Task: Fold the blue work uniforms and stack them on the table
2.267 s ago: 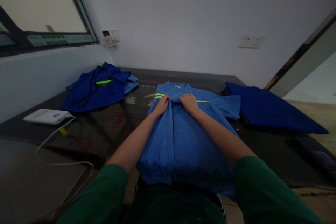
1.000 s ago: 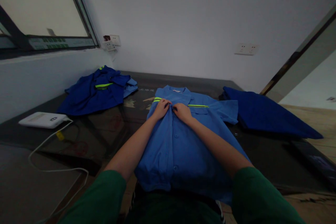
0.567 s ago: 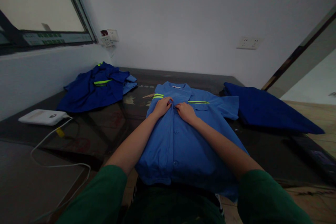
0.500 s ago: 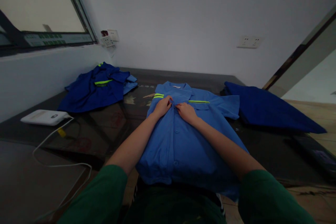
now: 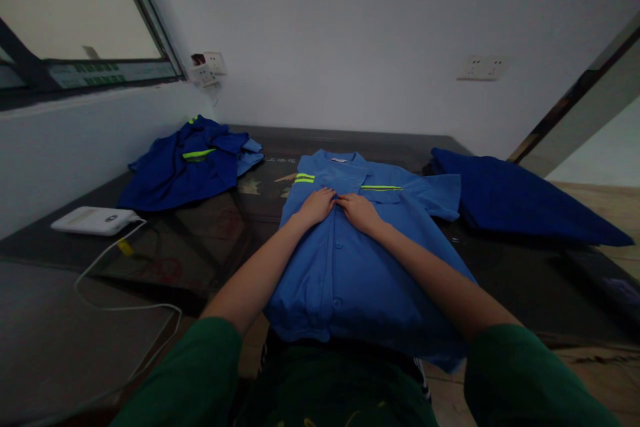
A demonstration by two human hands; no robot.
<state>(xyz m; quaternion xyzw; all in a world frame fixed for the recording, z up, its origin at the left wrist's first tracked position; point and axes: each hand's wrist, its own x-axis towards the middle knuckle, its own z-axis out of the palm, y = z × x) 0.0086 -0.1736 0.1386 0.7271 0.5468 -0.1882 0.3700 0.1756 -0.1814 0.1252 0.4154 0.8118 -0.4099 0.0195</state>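
A light blue short-sleeved work shirt [image 5: 400,280] with yellow-green stripes lies front up on the dark table, collar away from me, its hem over the near edge. My left hand [image 5: 319,205] and my right hand [image 5: 358,211] meet at the front placket, below the collar and chest stripe. Both sets of fingers are closed on the placket edge, fingertips nearly touching. Buttons show on the strip below my hands. The bit of cloth or button between the fingertips is hidden.
A crumpled pile of blue clothes [image 5: 185,173] sits at the back left, with a white power bank [image 5: 95,221] and its cable [image 5: 105,257] nearer. Folded dark blue cloth [image 5: 520,200] lies at right, a dark flat object [image 5: 605,287] below it. Wall sockets [image 5: 483,69] are behind.
My hands have drawn together at the placket, the left moving right until its fingertips nearly meet the right's. The view has shifted slightly; the shirt lies much as before.
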